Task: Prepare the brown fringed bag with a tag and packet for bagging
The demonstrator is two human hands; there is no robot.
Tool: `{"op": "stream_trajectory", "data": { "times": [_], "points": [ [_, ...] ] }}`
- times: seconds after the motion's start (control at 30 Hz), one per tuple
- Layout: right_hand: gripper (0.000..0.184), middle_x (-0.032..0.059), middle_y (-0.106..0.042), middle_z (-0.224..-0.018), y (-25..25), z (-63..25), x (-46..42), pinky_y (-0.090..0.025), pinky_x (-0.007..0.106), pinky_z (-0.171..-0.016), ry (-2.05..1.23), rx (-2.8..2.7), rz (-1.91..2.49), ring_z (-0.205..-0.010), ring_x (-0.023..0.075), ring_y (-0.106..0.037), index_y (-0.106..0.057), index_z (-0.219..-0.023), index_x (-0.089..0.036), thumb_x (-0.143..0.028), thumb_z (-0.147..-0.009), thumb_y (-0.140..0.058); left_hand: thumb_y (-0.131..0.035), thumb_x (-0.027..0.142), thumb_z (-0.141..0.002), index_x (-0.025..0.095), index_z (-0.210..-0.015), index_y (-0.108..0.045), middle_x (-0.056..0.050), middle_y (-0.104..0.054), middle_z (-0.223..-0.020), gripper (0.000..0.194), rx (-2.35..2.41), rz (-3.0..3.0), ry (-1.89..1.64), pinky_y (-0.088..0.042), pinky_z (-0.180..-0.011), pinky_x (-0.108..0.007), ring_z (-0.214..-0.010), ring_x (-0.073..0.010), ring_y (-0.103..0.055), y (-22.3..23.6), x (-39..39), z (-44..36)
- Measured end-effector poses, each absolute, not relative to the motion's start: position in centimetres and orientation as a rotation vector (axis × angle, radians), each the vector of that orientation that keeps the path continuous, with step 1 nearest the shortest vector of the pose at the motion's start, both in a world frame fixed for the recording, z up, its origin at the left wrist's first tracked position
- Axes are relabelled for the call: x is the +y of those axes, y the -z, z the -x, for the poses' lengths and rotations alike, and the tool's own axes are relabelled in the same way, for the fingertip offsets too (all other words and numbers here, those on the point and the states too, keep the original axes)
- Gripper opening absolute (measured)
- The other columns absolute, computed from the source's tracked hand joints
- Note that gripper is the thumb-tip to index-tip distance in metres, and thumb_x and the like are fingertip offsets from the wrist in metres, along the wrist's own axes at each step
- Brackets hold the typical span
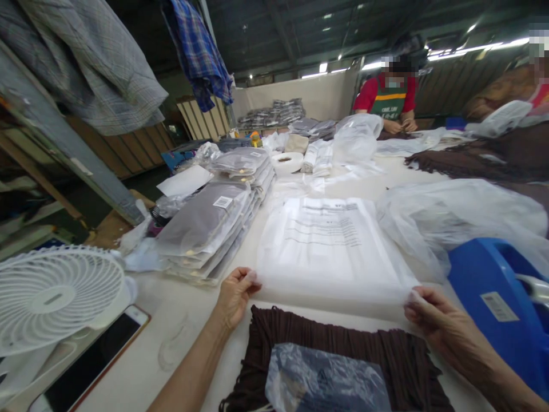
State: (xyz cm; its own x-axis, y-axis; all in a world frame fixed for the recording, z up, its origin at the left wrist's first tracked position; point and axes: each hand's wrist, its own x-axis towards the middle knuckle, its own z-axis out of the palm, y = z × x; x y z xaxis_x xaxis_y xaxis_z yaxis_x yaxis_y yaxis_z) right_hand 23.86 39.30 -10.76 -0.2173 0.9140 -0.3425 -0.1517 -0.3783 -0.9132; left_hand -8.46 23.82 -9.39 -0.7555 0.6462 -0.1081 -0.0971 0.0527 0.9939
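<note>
A translucent plastic bag [326, 263] with printed text lies flat on the table in front of me. My left hand [235, 294] pinches its near left corner between thumb and fingers. At the near right corner, my right hand [433, 312] grips the same bag, so the near edge is stretched between both hands. Closer to me lies a dark brown fringed textile [355, 337]. On top of it rests a small clear plastic packet [326, 377], its contents hard to make out.
Stacked bagged items [201, 217] with barcode labels stand at left. A white fan [55, 297] and a phone [94, 355] are at near left. A blue plastic container [493, 297] and loose plastic bags [463, 212] sit at right. Across the table works another person [392, 103].
</note>
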Motion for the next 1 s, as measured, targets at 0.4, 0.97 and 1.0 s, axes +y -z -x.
{"op": "stream_trajectory", "data": {
  "times": [0.4, 0.97, 1.0],
  "points": [
    [0.046, -0.0015, -0.06, -0.066, 10.3, -25.1, 35.1, -0.043, 0.021, -0.058, -0.904, -1.968, 1.478, -0.065, 0.0151, -0.058, -0.057, -0.072, -0.022, -0.066, -0.074, -0.041, -0.049, 0.06, -0.07, 0.02, -0.075, -0.061, 0.002, -0.061, -0.066, 0.042, 2.334, -0.9, -1.325, -0.044, -0.062, -0.024, -0.064, -0.0176, -0.057, 10.2, 20.2, 6.2],
    [0.042, -0.0017, -0.063, -0.077, 11.1, -26.2, 32.0, -0.044, 0.016, -0.066, -1.072, -1.625, 1.675, -0.072, 0.014, -0.059, -0.058, -0.081, -0.021, -0.062, -0.074, -0.051, -0.044, 0.064, -0.068, 0.025, -0.081, -0.064, 0.0, -0.068, -0.081, 0.045, 2.548, -0.544, -1.078, -0.051, -0.075, -0.03, -0.084, -0.0252, -0.063, 10.1, 18.4, 3.9],
    [0.043, -0.0014, -0.064, -0.079, 11.1, -26.4, 31.9, -0.045, 0.016, -0.066, -1.112, -1.604, 1.697, -0.071, 0.014, -0.059, -0.058, -0.081, -0.022, -0.063, -0.073, -0.051, -0.045, 0.062, -0.07, 0.026, -0.081, -0.065, 0.001, -0.069, -0.082, 0.042, 2.576, -0.532, -1.052, -0.052, -0.074, -0.03, -0.084, -0.0252, -0.063, 10.1, 18.1, 3.6]
  ]
}}
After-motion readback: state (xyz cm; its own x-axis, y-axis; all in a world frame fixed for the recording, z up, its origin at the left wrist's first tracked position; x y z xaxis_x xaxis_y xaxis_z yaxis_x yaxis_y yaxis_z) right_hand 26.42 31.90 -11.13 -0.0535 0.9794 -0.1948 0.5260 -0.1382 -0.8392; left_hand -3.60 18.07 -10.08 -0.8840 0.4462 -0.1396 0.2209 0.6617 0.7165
